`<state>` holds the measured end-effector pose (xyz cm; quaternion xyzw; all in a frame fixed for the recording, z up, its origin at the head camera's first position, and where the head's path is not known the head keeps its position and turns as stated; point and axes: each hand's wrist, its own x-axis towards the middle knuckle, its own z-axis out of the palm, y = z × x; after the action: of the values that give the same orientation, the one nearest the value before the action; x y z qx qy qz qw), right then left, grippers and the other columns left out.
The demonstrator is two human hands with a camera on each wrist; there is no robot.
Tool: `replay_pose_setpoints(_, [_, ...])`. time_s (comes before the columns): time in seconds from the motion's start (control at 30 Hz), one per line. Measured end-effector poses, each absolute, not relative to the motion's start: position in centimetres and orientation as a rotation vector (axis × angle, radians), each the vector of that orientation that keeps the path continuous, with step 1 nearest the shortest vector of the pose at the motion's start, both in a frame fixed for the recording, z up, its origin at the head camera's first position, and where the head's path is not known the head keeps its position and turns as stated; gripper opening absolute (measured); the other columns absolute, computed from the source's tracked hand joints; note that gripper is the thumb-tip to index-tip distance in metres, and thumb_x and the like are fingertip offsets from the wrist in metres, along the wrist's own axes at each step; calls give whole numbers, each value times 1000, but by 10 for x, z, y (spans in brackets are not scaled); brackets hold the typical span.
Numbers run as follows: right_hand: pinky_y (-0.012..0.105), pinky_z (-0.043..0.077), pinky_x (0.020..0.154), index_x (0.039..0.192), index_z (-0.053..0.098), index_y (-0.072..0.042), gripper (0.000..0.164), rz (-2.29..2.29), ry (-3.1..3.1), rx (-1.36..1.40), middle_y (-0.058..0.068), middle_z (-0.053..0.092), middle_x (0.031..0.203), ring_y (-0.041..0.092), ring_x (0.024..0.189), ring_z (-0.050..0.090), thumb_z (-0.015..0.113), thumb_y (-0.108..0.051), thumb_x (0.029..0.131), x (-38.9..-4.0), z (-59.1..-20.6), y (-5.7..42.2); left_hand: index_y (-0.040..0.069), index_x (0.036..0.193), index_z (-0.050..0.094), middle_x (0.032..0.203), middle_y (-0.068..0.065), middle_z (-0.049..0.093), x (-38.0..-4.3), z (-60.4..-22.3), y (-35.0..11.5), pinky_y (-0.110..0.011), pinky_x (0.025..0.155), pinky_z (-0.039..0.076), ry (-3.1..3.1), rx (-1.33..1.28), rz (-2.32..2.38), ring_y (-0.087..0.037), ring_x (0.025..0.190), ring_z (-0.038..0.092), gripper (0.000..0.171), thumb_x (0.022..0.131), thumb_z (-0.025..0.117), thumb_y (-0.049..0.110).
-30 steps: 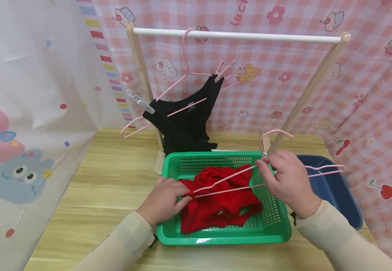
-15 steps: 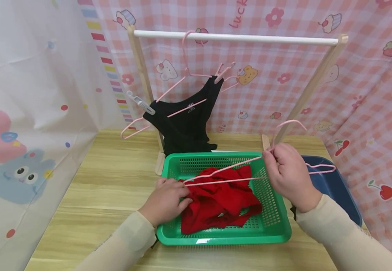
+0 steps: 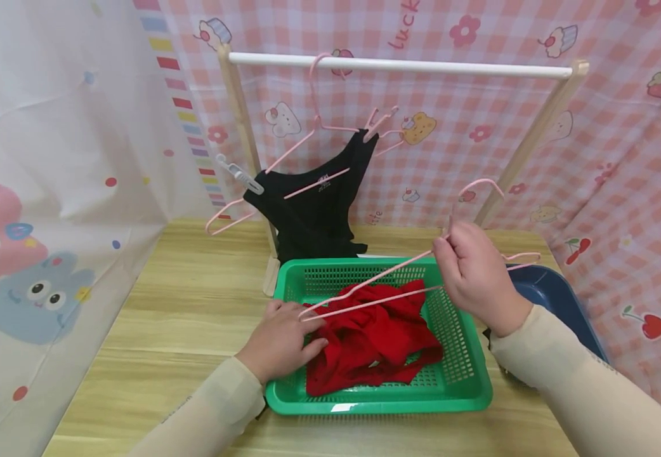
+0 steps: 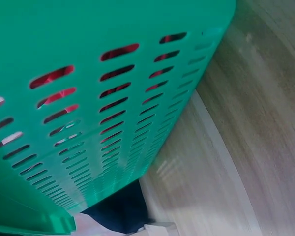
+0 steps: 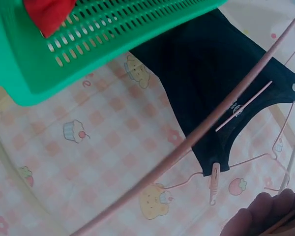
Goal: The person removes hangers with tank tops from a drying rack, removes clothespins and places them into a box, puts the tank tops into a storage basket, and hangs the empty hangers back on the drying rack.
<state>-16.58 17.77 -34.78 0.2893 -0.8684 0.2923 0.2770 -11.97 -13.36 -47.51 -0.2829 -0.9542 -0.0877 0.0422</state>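
Observation:
My right hand grips a pink hanger near its neck, with the hook rising above the fist. The hanger slants over the green basket, its left end overlapping the fingers of my left hand. A crumpled red garment lies in the basket. Over the basket's left rim, my left hand rests at the garment's edge, thumb apart from the fingers. In the right wrist view, curled fingers show at the lower right and a hanger bar crosses. The left wrist view shows the basket's slotted side, not the hand.
Behind the basket stands a wooden rack with a white rail. A black top hangs there on another pink hanger, clipped by a white clothespin and a pink clothespin. A blue tub sits at the right.
My right hand has risen and moved slightly left with the hanger. The hanger's left end has come out of the red cloth and now lies over my left fingers. My left hand has barely moved.

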Motion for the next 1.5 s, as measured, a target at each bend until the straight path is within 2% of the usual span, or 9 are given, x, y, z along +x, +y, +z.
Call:
replay_pose_setpoints(0.23, [30, 26, 65, 65, 41, -12, 27, 790, -2289, 823, -2, 37, 63, 13, 64, 34, 47, -10, 92, -178, -338, 167, 32, 106, 62, 104, 11, 64, -121, -478, -134, -38, 90, 28, -2896, -852, -268, -13, 100, 53, 32, 85, 55, 54])
replay_pose_setpoints(0.5, [33, 26, 69, 68, 42, -10, 26, 800, -2312, 854, -1, 38, 65, 17, 67, 35, 40, -10, 94, -191, -326, 156, 28, 96, 66, 102, 13, 64, -121, -479, -133, -37, 87, 28, -2914, -824, -316, -11, 98, 53, 29, 84, 55, 53])
replay_pose_setpoints(0.87, [32, 28, 68, 73, 43, -6, 24, 803, -2341, 860, 5, 39, 68, 21, 69, 37, 37, -11, 96, -199, -302, 137, 30, 102, 64, 101, 13, 64, -119, -479, -134, -39, 90, 28, -2861, -857, -278, -13, 101, 53, 28, 85, 56, 51])
replay_pose_setpoints(1.1, [30, 27, 66, 75, 43, -6, 21, 793, -2310, 952, 3, 39, 69, 18, 69, 36, 37, -11, 95, -196, -291, 120, 30, 97, 63, 98, 13, 65, -120, -477, -134, -38, 90, 29, -2843, -849, -340, -13, 100, 54, 23, 85, 58, 49])
replay_pose_setpoints(1.33, [31, 28, 62, 75, 41, -3, 25, 824, -2312, 902, 7, 38, 68, 19, 64, 33, 34, -13, 96, -222, -279, 128, 28, 100, 67, 100, 15, 64, -119, -476, -134, -38, 89, 28, -2868, -856, -319, -12, 98, 54, 28, 85, 57, 50])
replay_pose_setpoints(1.5, [34, 30, 67, 79, 44, 1, 27, 826, -2330, 789, 12, 41, 72, 24, 69, 38, 33, -16, 97, -242, -269, 142, 28, 102, 67, 105, 14, 64, -119, -476, -134, -37, 88, 27, -2890, -845, -329, -10, 101, 53, 30, 86, 55, 51])
